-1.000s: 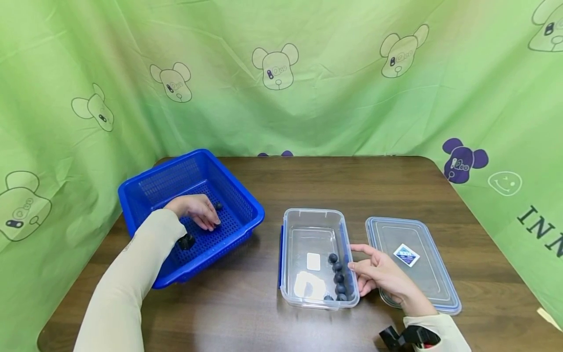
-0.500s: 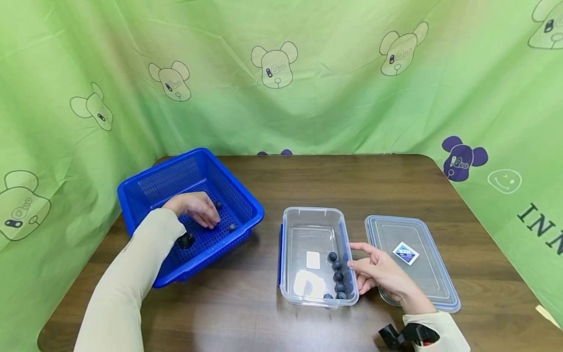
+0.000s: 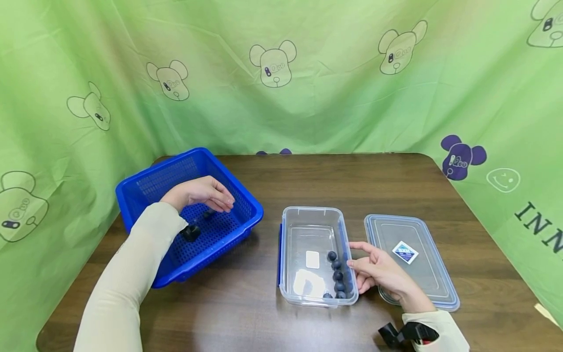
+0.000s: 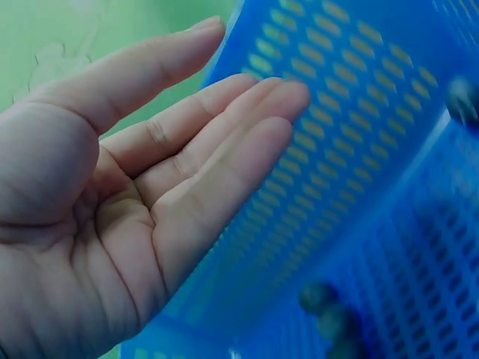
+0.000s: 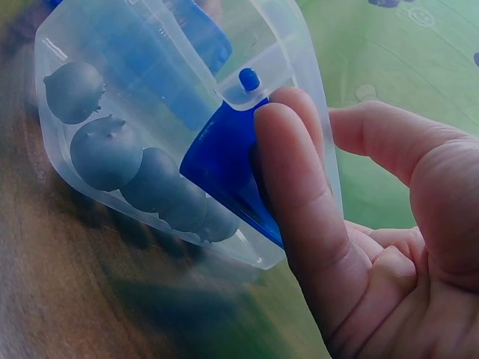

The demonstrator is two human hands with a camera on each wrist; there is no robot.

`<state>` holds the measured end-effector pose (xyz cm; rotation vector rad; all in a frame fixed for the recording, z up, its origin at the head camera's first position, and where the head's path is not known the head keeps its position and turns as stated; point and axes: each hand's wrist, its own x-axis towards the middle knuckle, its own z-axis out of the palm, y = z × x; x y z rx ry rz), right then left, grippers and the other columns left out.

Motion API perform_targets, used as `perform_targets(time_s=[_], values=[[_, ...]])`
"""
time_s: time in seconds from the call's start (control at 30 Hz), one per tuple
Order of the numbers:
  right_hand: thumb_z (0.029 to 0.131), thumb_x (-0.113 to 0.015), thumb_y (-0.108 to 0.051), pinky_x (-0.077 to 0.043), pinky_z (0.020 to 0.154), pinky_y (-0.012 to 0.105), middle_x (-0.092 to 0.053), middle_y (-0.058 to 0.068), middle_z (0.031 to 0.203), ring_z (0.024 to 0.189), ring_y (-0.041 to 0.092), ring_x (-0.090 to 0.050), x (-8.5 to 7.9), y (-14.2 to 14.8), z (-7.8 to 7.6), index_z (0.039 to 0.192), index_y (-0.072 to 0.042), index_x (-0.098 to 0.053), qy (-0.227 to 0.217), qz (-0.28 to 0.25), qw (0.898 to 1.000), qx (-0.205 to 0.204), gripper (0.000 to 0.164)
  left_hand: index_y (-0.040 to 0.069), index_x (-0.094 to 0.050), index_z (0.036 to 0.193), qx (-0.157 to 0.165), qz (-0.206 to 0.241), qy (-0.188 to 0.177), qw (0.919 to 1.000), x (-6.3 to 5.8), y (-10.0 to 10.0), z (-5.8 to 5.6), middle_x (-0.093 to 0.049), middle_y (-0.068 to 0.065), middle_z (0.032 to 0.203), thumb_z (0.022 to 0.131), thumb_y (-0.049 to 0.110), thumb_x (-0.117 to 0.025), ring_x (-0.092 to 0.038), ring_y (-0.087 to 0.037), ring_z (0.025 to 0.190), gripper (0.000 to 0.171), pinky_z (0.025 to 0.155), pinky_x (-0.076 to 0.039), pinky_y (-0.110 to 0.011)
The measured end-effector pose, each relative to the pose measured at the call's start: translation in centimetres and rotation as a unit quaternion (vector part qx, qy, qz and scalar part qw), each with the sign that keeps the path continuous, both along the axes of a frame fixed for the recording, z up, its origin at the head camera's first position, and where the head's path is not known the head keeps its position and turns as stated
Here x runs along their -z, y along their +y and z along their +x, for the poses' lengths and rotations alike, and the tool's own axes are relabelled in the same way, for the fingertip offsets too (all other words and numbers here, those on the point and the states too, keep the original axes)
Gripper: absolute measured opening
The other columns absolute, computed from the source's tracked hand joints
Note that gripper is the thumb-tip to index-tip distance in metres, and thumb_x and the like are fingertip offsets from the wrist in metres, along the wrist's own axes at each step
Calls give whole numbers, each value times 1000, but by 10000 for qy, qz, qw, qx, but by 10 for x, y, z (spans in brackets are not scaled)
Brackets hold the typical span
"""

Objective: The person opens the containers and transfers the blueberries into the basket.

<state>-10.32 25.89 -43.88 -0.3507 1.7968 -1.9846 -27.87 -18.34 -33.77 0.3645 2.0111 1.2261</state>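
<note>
My left hand (image 3: pixel 205 192) is over the blue plastic basket (image 3: pixel 257 215), fingers extended. In the left wrist view its palm shows, with the thumb apart from the fingers and nothing between them. Blueberries (image 4: pixel 329 318) lie on the basket's perforated floor below; the hand hides part of it in the head view. My right hand (image 3: pixel 380 274) holds the right side of a clear food container (image 3: pixel 303 220), fingertips at the blue side clasp (image 5: pixel 224 157) in the right wrist view. Several blueberries (image 3: pixel 337 276) lie in a row along the container's right wall.
The clear lid (image 3: pixel 428 274) with a diamond-shaped label lies flat right of the container, partly behind my right hand. All stand on a brown wooden table (image 3: pixel 281 181). A green printed curtain (image 3: pixel 334 112) hangs around its back and sides.
My left hand has lifted and shifted right within the basket. A blueberry beside its fingertips half a second ago is out of sight in the head view. The right hand and container stay put.
</note>
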Motion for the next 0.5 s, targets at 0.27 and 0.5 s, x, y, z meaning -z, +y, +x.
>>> perform_targets(time_s=[0.27, 0.5], values=[[99, -55, -2, -58, 49, 26, -65, 0, 62, 52, 8, -63, -3, 0, 0, 140, 22, -10, -9, -13, 10000, 0, 65, -15, -62, 119, 120, 298, 39, 9995, -15, 36, 3, -74, -14, 99, 97, 1, -61, -71, -20, 89, 28, 88, -58, -37], [100, -55, -2, -58, 49, 27, -66, 0, 63, 52, 8, -63, -3, 1, 0, 140, 22, -10, -25, -33, 10000, -34, 65, -13, -65, 114, 138, 600, 61, 9981, -15, 78, 11, -74, -17, 97, 95, -2, -64, -72, -25, 90, 23, 88, -58, -40]])
